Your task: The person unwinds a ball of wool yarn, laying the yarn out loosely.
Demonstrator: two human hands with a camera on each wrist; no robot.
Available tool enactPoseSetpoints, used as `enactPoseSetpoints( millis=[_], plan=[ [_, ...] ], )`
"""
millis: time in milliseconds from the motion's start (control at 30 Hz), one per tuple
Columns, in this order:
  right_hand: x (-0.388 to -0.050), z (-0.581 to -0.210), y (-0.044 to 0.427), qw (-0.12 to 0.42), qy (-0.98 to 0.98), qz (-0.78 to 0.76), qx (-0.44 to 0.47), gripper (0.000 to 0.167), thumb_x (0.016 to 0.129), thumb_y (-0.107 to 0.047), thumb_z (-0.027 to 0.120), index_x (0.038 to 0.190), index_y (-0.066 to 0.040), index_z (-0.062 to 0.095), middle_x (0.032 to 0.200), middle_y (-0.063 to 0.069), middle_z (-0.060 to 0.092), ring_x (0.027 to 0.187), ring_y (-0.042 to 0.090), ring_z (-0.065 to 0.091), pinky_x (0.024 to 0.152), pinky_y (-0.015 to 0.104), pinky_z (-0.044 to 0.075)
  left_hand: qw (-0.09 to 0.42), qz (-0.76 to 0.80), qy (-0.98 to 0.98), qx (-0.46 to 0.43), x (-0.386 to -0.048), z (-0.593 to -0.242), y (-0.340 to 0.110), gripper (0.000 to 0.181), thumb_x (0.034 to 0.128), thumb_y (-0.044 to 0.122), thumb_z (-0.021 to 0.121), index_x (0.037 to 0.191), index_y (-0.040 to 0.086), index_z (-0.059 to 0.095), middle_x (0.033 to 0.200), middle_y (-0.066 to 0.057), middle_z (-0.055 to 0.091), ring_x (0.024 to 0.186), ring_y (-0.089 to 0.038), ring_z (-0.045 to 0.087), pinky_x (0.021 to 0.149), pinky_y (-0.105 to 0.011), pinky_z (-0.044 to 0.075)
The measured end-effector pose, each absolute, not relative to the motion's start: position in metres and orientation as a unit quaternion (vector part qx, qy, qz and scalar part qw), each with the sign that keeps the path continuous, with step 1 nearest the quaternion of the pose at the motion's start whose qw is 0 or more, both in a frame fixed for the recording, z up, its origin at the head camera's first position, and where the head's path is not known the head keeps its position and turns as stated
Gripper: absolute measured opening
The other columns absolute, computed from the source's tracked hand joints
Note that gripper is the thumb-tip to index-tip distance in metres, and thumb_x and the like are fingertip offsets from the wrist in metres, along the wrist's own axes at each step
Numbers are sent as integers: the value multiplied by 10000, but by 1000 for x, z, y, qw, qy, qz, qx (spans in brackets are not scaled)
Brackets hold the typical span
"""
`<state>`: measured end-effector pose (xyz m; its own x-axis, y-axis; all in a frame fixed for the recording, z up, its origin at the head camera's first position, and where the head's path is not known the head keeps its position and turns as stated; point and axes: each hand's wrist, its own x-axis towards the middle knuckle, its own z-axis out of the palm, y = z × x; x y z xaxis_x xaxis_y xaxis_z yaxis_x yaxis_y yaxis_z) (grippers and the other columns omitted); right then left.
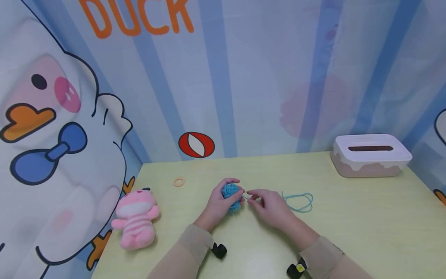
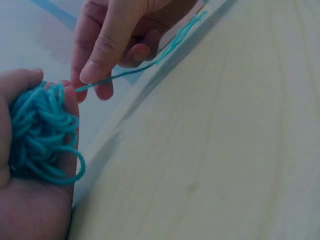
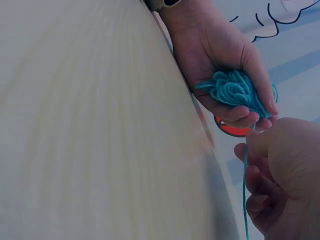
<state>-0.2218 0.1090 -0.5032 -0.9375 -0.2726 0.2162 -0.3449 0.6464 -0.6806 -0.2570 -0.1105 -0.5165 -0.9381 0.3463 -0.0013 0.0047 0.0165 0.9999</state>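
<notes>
Head view: over a table (image 1: 362,217), the left hand (image 1: 218,201) curls round a blue yarn ball (image 1: 230,190); the right hand (image 1: 271,208), just beside, pinches its strand. Left wrist: the strand (image 2: 132,71) passes between right thumb and finger. Right wrist: the ball fills the left palm.

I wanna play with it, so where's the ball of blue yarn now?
In the head view, the ball of blue yarn is near the center, in the grip of the left hand, just left of the right hand.
</notes>
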Motion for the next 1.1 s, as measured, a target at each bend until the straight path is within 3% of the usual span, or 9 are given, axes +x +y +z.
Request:
enactPoseSetpoints(
  millis=[200, 367, 567, 833, 1000, 1100],
  plan=[
    [-219, -499, 114, 76, -914, 364, 164, 114, 1057, -153, 743, 1128, -124, 827, 1050, 13, 806, 720, 49, 547, 684, 240, 506, 122, 684, 710, 118, -257, -513, -110, 667, 1046, 301, 780, 1605, 149, 448, 1326, -107, 766, 995, -190, 806, 992, -283, 644],
    [-216, -492, 126, 111, -915, 362, 142, 88, 1065, -127, 718, 1132, -106, 771, 1071, 35, 774, 781, 96, 565, 748, 294, 544, 112, 656, 739, 107, -258, -515, -110, 589, 1008, 371, 825, 1507, 202, 561, 1310, -34, 778, 1112, -196, 755, 1069, -338, 611],
    [-214, -485, 149, 136, -907, 383, 112, 95, 1084, -115, 681, 1144, -68, 738, 1033, 71, 738, 676, 89, 524, 630, 251, 488, 100, 650, 746, 108, -259, -519, -110, 399, 1019, 329, 814, 1371, 257, 641, 1274, -55, 692, 1192, -229, 637, 1069, -377, 565],
    [-213, -481, 183, 149, -908, 387, 65, 133, 1094, -115, 653, 1179, -37, 720, 966, 99, 711, 674, 117, 523, 617, 260, 459, 161, 714, 672, 116, -258, -517, -112, 456, 1084, 204, 718, 1468, 64, 517, 1385, -234, 649, 1121, -217, 765, 1044, -307, 626],
    [-212, -479, 199, 141, -911, 386, 41, 160, 1096, -121, 640, 1207, -34, 715, 972, 111, 707, 710, 160, 537, 630, 265, 459, 139, 696, 696, 114, -258, -518, -112, 348, 1072, 250, 745, 1354, 109, 595, 1417, -106, 690, 1123, -199, 769, 1043, -280, 617],
    [-211, -480, 208, 149, -912, 381, 33, 155, 1091, -114, 641, 1201, -31, 715, 972, 116, 714, 718, 164, 540, 636, 266, 456, 118, 675, 720, 108, -259, -519, -111, 385, 1056, 311, 768, 1356, 131, 605, 1397, -50, 719, 1134, -208, 766, 1061, -297, 606]
  ],
)
